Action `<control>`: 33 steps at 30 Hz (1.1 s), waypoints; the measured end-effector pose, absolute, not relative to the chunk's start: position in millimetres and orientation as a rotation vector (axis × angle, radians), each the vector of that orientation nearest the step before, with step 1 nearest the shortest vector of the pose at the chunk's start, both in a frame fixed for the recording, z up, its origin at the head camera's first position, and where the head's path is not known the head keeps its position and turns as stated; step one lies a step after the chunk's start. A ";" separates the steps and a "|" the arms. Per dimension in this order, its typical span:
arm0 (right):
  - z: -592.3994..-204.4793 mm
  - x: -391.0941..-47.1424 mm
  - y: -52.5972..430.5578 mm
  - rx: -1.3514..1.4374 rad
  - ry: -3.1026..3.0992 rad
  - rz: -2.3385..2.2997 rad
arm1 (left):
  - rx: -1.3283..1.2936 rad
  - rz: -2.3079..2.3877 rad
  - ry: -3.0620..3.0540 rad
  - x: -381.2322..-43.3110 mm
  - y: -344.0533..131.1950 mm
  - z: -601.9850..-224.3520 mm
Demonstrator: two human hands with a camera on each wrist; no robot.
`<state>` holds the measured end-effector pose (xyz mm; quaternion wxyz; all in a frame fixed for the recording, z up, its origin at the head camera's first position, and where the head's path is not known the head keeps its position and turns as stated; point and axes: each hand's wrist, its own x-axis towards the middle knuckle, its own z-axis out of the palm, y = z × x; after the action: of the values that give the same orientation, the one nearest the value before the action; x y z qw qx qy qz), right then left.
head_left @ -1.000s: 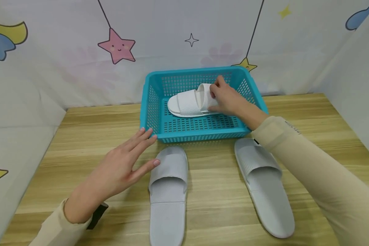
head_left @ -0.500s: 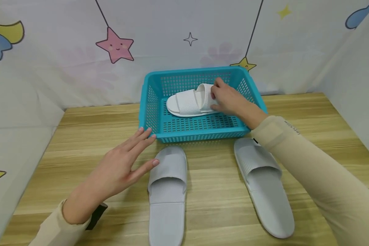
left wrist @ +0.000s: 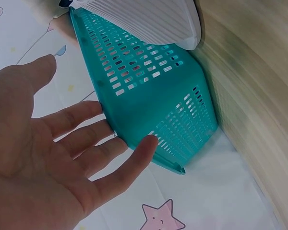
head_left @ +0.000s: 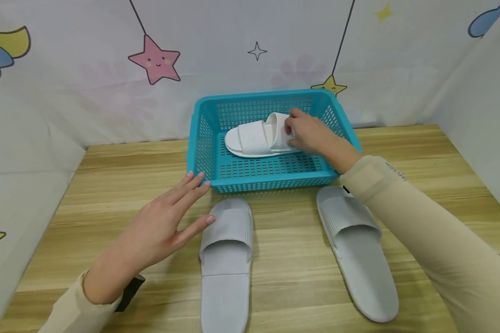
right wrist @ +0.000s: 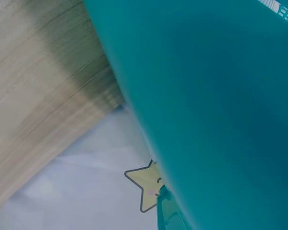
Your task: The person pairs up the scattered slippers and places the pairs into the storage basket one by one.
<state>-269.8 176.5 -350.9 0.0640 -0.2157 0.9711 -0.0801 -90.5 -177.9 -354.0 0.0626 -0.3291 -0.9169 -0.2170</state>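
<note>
A turquoise plastic basket [head_left: 271, 179] stands at the back of the table. In it lie white slippers [head_left: 256, 138], overlapping end to end, their straps ribbed. My right hand [head_left: 312, 134] reaches over the front right of the basket and grips the right-hand white slipper at its strap; the fingers hide part of that slipper. With fingers straight and spread, my left hand [head_left: 158, 226] rests its fingertips at the basket's front left corner, as the left wrist view also shows. Its thumb lies over the toe of a grey slipper [head_left: 226, 259]. The basket wall [right wrist: 206, 105] fills much of the right wrist view, hiding the hand.
A second grey slipper [head_left: 358, 254] lies on the wooden table [head_left: 291, 277] below the right forearm, toe towards the basket. White cloth walls [head_left: 216, 37] with printed stars and clouds stand behind and at both sides.
The right hand has shifted slightly, its fingers lower on the white slipper's strap. The left hand stays at the basket corner. The whole head view has drifted a little.
</note>
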 end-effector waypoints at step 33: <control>-349.1 -271.6 178.1 -0.656 2.761 -0.137 | -1.001 -0.645 -2.738 -90.5 -174.6 -351.4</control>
<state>-271.6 178.1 -349.1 0.1498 -0.2283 0.9608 -0.0478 -90.5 -174.6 -351.4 0.0778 -0.3341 -0.9143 -0.2152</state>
